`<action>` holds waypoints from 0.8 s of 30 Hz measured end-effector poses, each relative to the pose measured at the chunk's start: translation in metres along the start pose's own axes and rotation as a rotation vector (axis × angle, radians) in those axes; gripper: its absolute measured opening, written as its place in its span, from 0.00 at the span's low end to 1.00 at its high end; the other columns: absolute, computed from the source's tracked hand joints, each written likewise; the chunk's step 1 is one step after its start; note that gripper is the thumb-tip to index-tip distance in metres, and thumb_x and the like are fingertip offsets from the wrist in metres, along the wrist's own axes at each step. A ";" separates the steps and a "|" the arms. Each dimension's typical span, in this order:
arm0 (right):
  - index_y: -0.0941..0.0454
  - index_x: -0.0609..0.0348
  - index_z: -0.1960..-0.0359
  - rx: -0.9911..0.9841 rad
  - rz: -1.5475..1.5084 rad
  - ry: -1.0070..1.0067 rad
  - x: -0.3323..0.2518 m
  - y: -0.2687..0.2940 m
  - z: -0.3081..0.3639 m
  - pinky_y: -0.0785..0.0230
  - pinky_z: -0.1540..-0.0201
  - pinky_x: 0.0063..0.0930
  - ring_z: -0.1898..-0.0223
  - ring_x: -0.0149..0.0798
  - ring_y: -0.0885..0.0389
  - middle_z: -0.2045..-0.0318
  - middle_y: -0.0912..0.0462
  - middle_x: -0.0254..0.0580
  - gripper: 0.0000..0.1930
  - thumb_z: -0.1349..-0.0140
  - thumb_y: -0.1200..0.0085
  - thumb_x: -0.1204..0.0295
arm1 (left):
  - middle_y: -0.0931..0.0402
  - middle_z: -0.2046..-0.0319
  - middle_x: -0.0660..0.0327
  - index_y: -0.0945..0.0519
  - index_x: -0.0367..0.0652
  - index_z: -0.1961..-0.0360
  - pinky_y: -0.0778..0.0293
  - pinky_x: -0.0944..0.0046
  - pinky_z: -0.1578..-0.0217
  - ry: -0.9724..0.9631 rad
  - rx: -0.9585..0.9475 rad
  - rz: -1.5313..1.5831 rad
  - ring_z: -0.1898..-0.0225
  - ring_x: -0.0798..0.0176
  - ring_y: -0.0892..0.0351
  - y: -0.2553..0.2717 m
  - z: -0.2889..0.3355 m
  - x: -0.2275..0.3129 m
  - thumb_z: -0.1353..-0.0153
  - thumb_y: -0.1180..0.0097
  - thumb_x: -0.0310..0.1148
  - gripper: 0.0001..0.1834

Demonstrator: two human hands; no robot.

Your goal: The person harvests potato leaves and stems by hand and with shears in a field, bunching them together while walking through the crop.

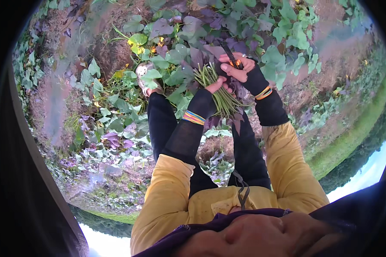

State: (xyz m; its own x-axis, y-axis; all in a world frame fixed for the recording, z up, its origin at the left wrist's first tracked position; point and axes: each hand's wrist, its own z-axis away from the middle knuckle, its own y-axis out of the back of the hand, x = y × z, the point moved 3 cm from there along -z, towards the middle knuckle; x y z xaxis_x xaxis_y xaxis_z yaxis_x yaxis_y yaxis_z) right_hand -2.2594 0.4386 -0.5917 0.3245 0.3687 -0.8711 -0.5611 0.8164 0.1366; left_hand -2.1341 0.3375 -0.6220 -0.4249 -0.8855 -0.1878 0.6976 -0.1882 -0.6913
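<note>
Bundle of green stems [222, 100], held up in front of the person, above and between the knees, cut or lower ends fanning out at both sides, slanting from upper left to lower right. Left hand [214, 87] has its grip closed around the middle of the bundle, thumb on top. Right hand [241, 73] just beside the upper right of the bundle, grip closed on a dark tool [230, 54] with orange on its handle, its thin end pointing up and away; exact tool type can't be told. Whether right fingers touch the stems, can't tell. Purple leaves [236, 124] show by the lower end of the bundle. Colourful bands [194, 117] circle the left wrist over a black sleeve; similar bands [263, 93] on the right. Yellow shirt [165, 205], dark trousers [248, 152], a pale spotted shoe [142, 72] partly behind a leaf. Around: green and purple vines [193, 28] over brown soil [109, 51], grass strip [351, 143] at right, sky [364, 173] near the rim.
</note>
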 end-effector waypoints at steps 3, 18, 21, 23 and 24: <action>0.22 0.58 0.64 -0.139 -0.282 -0.490 -0.001 -0.023 -0.021 0.32 0.69 0.19 0.74 0.25 0.24 0.73 0.20 0.32 0.09 0.41 0.43 0.67 | 0.28 0.58 0.58 0.30 0.48 0.61 0.32 0.43 0.47 0.014 -0.197 0.108 0.51 0.55 0.29 -0.021 0.022 0.011 0.37 0.48 0.37 0.08; 0.30 0.57 0.45 -0.015 0.350 0.410 -0.062 -0.224 -0.287 0.28 0.66 0.32 0.68 0.45 0.21 0.49 0.27 0.49 0.25 0.47 0.44 0.74 | 0.41 0.75 0.70 0.33 0.44 0.47 0.33 0.57 0.56 -0.516 -0.118 0.262 0.70 0.69 0.37 -0.003 0.100 0.185 0.34 0.51 0.37 0.17; 0.31 0.55 0.44 0.224 0.637 -0.024 -0.033 -0.199 -0.380 0.29 0.54 0.40 0.55 0.53 0.23 0.49 0.26 0.56 0.24 0.41 0.50 0.59 | 0.42 0.76 0.70 0.30 0.45 0.62 0.32 0.59 0.58 -0.453 0.036 0.231 0.71 0.69 0.38 -0.012 0.087 0.192 0.35 0.49 0.40 0.10; 0.27 0.56 0.48 0.096 1.038 -0.018 -0.011 -0.158 -0.409 0.30 0.54 0.41 0.56 0.53 0.23 0.53 0.23 0.56 0.22 0.41 0.51 0.57 | 0.39 0.77 0.68 0.31 0.46 0.72 0.31 0.61 0.60 -0.390 0.113 0.187 0.72 0.68 0.36 -0.018 0.080 0.196 0.37 0.47 0.43 0.13; 0.24 0.56 0.53 -0.076 1.393 -0.027 -0.002 -0.147 -0.410 0.30 0.55 0.42 0.56 0.54 0.22 0.58 0.21 0.56 0.21 0.41 0.51 0.55 | 0.39 0.77 0.68 0.31 0.46 0.72 0.31 0.61 0.60 -0.372 0.118 0.186 0.72 0.68 0.36 -0.017 0.076 0.198 0.37 0.47 0.43 0.13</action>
State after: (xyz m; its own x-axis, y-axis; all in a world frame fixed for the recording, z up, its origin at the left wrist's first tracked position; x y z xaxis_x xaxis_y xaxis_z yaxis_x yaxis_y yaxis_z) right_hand -2.4897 0.1355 -0.8036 -0.5143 0.8570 -0.0324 -0.4699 -0.2500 0.8466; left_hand -2.1864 0.1332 -0.5940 -0.0641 -0.9977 -0.0220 0.8129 -0.0394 -0.5810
